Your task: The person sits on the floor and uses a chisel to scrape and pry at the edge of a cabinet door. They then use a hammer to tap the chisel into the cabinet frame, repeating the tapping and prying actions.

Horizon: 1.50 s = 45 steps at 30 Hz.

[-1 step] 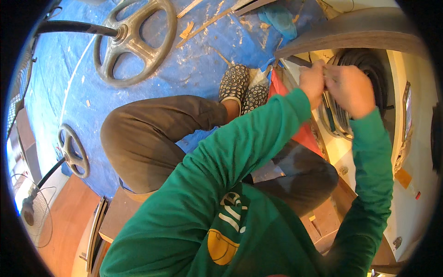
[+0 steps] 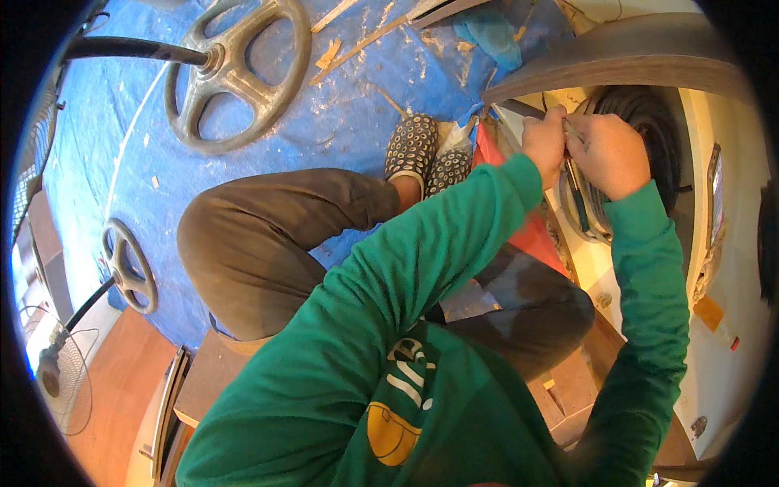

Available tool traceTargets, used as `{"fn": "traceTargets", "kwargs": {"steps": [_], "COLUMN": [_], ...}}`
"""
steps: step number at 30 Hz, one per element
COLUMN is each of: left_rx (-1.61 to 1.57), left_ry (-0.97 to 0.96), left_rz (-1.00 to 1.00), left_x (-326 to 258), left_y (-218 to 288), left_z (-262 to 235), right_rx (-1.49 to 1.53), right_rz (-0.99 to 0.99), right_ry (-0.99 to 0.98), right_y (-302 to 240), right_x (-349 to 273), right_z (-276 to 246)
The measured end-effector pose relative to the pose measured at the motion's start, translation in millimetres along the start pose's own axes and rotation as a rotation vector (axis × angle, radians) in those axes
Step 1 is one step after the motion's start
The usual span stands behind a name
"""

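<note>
Both hands are up at the right side of the view, working on a coil of dark cable (image 2: 641,138) that sits inside a pale, round-cornered opening under a dark curved panel (image 2: 617,53).

Left hand (image 2: 544,144): fingers closed around a thin dark rod-like piece (image 2: 519,108) that sticks out to the left; what it is exactly, can't tell.

Right hand (image 2: 610,154): fingers pinched together on a small light sliver at the coil's upper left edge. Too small to identify.

The hands are touching or nearly so, right against the coil.

Person sits low, knees up, on a wooden stool (image 2: 203,377), feet in patterned shoes (image 2: 426,150) on a blue tarp (image 2: 341,105). Red sheet (image 2: 531,231) lies between the shoes and the opening.

Judgement on doing this well:
- Left hand should hold the rod steady as the anchor; let the right hand do the fine work.
- Keep the pinch close to the tip of the sliver, so it doesn't slip or bend.
- Work at the coil's edge only, don't drag loops out of the stack.
- Elbows are extended, so bracing a wrist on the opening's rim would likely cut down shake.

Elsewhere on the tarp: large grey wheel-shaped base (image 2: 235,73) at the far edge, a smaller one (image 2: 130,266) at the left edge, wood offcuts (image 2: 357,45) scattered along the far side.
</note>
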<state>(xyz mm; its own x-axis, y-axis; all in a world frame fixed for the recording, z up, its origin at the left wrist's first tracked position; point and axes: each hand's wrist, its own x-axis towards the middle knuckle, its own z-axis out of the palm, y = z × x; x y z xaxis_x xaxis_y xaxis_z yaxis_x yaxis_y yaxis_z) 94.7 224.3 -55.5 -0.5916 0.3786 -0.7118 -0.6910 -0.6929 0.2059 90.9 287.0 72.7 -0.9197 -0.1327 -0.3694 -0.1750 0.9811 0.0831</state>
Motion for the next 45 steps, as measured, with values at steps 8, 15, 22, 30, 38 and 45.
{"fn": "traceTargets", "kwargs": {"steps": [8,15,22,30,38,45], "left_rx": [-0.024,0.005,0.029,0.121,0.07,0.022], "left_ry": [-0.059,-0.022,-0.036,0.02,-0.002,-0.02], "left_rz": [0.006,0.005,0.001,0.018,-0.014,0.003], "left_x": [-4.0,9.8,11.0,-4.8,17.8,39.6], "left_y": [3.7,-3.2,4.8,4.5,-0.8,-8.8], "left_z": [3.0,-5.9,-11.7,-5.0,-15.4,-26.6], "right_rx": [0.131,0.105,-0.011,0.111,0.127,0.048], "right_rz": [-0.044,0.014,0.1,0.027,0.044,0.116], "right_ry": [0.126,0.014,0.015,0.07,0.085,0.004], "right_y": [-3.5,-1.2,-5.2,-7.9,-7.0,-14.8], "right_x": [-5.6,-3.5,7.4,-4.5,1.8,12.3], "right_z": [-6.5,3.8,20.0,4.3,22.4,24.1]}}
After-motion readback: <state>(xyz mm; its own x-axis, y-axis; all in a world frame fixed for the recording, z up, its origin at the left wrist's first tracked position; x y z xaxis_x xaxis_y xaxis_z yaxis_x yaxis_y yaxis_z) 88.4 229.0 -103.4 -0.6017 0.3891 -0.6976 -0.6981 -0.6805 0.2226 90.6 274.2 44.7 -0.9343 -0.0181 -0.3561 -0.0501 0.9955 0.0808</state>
